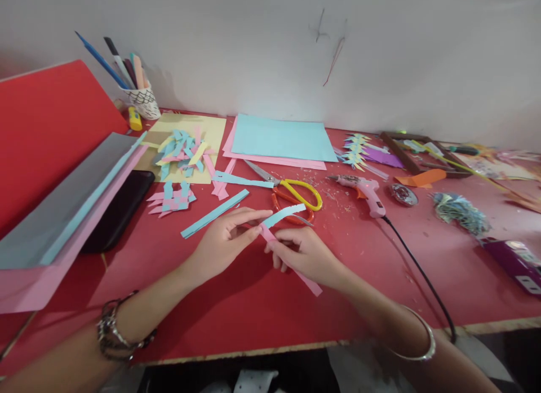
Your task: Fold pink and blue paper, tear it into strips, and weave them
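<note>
My left hand pinches a blue paper strip and the end of a pink paper strip where they meet. The pink strip runs down to the right through the fingers of my right hand, which are closed on it. Just behind the blue strip lie scissors with one yellow and one red handle. Left of them rest more blue strips. A small woven piece of pink and blue paper sits farther left.
A pink glue gun with a black cord lies to the right. At the back are blue sheets and a pile of folded paper pieces. A black phone, a pen cup and a purple box stand around.
</note>
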The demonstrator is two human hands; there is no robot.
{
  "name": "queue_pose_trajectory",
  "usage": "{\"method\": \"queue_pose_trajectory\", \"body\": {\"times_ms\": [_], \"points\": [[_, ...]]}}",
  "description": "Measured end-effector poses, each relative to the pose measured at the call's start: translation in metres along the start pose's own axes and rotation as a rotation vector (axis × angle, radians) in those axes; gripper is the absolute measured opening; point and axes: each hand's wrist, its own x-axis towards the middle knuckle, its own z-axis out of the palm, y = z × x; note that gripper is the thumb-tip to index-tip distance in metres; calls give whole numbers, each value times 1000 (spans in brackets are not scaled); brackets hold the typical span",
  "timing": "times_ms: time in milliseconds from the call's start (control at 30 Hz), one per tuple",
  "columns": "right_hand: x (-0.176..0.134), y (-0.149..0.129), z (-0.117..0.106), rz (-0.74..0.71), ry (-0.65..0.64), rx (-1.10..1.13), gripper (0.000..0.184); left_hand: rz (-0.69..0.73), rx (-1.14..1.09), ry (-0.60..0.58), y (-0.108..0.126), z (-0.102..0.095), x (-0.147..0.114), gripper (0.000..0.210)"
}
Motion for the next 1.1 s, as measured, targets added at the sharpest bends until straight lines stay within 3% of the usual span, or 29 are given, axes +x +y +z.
{"method": "queue_pose_trajectory", "body": {"times_ms": [200, 400, 567, 700, 900, 1100], "points": [[3, 0, 2, -126, 256, 9, 17, 4, -76, 8, -5, 5, -3, 38], [5, 2, 3, -115, 353, 103, 17, 42, -42, -10, -6, 8, -6, 35], [3, 2, 3, -205, 358, 48, 14, 92, 152, -33, -4, 6, -4, 10], [1, 2, 2, -286, 352, -63, 12, 65, 214, -49, -3, 4, -3, 13], [-1, -2, 1, -391, 383, -252, 12, 30, 106, -55, -1, 4, -3, 12], [1, 3, 2, -665, 334, -344, 15, -27, -125, -64, 3, 3, -1, 16]]}}
